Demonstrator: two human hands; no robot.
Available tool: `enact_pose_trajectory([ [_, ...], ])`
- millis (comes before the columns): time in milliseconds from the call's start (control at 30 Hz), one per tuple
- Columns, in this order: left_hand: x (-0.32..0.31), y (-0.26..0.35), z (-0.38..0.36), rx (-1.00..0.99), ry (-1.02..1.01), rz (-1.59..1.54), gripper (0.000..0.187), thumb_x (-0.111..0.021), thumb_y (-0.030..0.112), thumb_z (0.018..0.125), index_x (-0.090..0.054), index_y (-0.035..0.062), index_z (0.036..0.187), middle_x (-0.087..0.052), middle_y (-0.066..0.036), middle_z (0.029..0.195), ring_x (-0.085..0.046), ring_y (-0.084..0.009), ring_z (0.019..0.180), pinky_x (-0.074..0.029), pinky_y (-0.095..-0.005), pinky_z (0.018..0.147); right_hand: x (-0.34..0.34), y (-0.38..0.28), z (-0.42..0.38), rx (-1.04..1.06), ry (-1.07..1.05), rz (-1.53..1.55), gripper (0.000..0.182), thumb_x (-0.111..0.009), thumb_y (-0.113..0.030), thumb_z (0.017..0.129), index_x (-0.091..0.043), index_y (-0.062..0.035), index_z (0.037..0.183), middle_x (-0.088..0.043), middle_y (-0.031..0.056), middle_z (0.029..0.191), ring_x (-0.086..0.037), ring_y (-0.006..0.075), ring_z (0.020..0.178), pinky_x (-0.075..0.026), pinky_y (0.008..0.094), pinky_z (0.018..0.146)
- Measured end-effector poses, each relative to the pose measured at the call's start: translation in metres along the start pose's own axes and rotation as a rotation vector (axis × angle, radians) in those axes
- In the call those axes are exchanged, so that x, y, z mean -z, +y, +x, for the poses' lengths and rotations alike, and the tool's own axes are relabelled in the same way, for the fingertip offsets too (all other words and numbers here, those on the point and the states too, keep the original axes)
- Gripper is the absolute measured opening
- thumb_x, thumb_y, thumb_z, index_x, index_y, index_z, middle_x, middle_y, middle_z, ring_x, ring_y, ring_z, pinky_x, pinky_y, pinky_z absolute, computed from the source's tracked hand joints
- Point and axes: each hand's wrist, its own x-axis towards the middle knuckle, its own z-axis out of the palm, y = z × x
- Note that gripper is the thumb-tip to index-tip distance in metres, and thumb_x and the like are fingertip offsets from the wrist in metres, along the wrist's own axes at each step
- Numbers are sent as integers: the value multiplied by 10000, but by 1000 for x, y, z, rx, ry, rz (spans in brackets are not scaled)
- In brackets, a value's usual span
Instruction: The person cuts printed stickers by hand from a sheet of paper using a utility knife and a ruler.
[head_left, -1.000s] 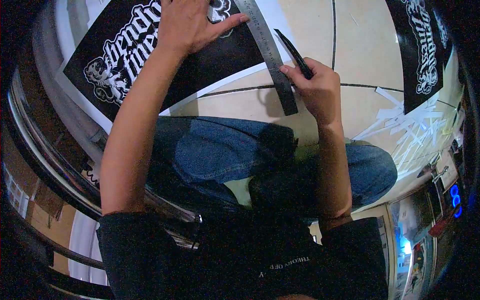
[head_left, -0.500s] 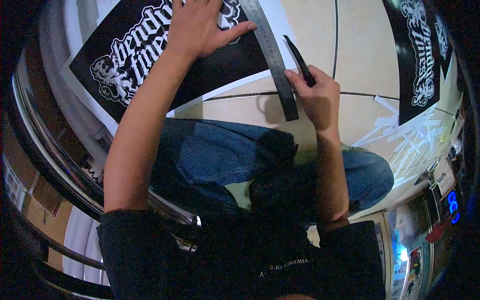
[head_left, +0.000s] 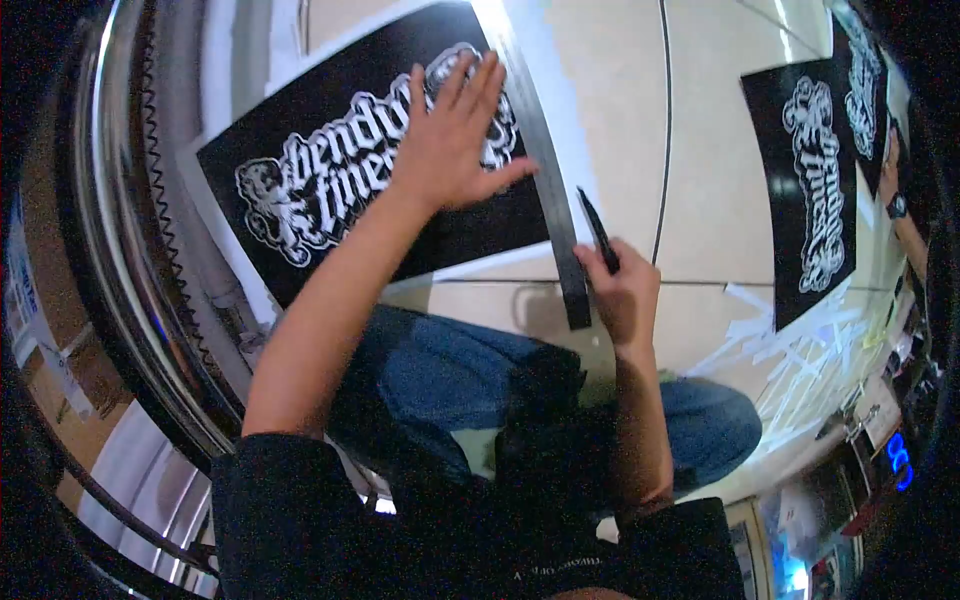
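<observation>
A black sheet with white ornate lettering [head_left: 400, 235] lies on the floor over white paper. My left hand [head_left: 455, 145] presses flat on it with fingers spread, the thumb reaching to the edge of a long metal ruler [head_left: 552, 190]. The ruler lies along the sheet's right side, its near end past the paper on the tiles. My right hand [head_left: 622, 285] grips a black cutter [head_left: 597, 228] just right of the ruler, its tip pointing up and away over the white margin.
Two more printed black sheets [head_left: 795, 185] lie at the right, with a pile of white paper strips [head_left: 790, 360] below them. Another person's hand and forearm with a watch [head_left: 897, 205] show at the far right. Metal tubes [head_left: 110, 200] run along the left.
The whole view has shifted, so the sheet and hands appear lower. My left hand's fingers now show in full. Another person's arm has come into view at the right.
</observation>
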Motion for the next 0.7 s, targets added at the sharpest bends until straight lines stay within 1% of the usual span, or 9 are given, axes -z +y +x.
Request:
enact_pose_trajectory([
  [167, 6, 2, -1, -1, -20, 15, 1085, -479, 779, 824, -239, -14, 1525, -219, -158, 1613, -185, -334, 1496, -55, -655, 1161, 1, -4, -4, -82, -20, 56, 387, -730, -362, 873, -643, 6, 791, -607, 188, 625, -585, 307, 537, -456, 382, 543],
  [300, 8, 2, -1, 0, -13, -6, 1070, -497, 755, 829, -259, -36, 1509, -231, -170, 1605, -179, -338, 1496, -48, -667, 1156, -1, 3, -3, -50, -10, -28, 394, -733, -365, 870, -637, 7, 784, -611, 187, 629, -580, 310, 539, -457, 382, 547],
  [367, 8, 1, 0, 4, -24, -46, 1072, -485, 758, 832, -261, -43, 1508, -223, -169, 1610, -174, -339, 1497, -33, -659, 1161, -3, 6, -2, 8, 21, -79, 398, -737, -365, 865, -632, 10, 784, -605, 186, 622, -559, 309, 531, -456, 389, 552],
  [400, 8, 2, 0, 12, -39, -50, 1076, -463, 766, 836, -254, -46, 1512, -213, -165, 1615, -170, -338, 1499, -18, -648, 1168, -1, 0, -2, -49, 1, -79, 396, -745, -359, 858, -633, 12, 783, -597, 184, 617, -531, 309, 520, -452, 400, 552],
  [433, 10, 2, 0, 19, -51, -28, 1074, -443, 775, 838, -257, -39, 1514, -207, -160, 1619, -165, -336, 1500, -14, -640, 1172, 1, -1, -3, -21, 10, -78, 396, -745, -359, 858, -633, 12, 783, -597, 184, 617, -531, 309, 520, -452, 400, 552],
  [500, 15, 3, 0, 18, -52, -58, 1059, -432, 770, 847, -268, -39, 1511, -210, -157, 1618, -159, -332, 1501, -17, -636, 1175, 1, -2, -4, -25, 4, -39, 347, -755, -297, 869, -662, 33, 819, -606, 144, 616, -509, 148, 546, -441, 337, 544],
  [533, 15, 3, 0, 19, -56, -67, 1053, -426, 768, 851, -270, -38, 1510, -212, -153, 1618, -154, -326, 1503, -20, -636, 1176, 2, -4, -4, -4, 13, -40, 347, -755, -297, 869, -662, 33, 819, -606, 144, 616, -509, 148, 546, -441, 337, 544],
  [600, 16, 2, -1, 19, -58, -64, 1053, -429, 768, 850, -259, -30, 1515, -215, -150, 1616, -150, -321, 1504, -22, -649, 1171, 1, -7, -5, -45, 12, -59, 372, -756, -333, 856, -647, 16, 785, -608, 171, 618, -521, 297, 513, -450, 393, 548],
  [700, 16, 2, -1, 22, -55, -87, 1048, -431, 767, 852, -258, -24, 1517, -217, -153, 1614, -146, -321, 1505, -21, -657, 1167, -2, -2, -5, -44, 26, 0, 364, -759, -325, 857, -652, 16, 793, -609, 168, 614, -527, 282, 512, -445, 380, 542],
])
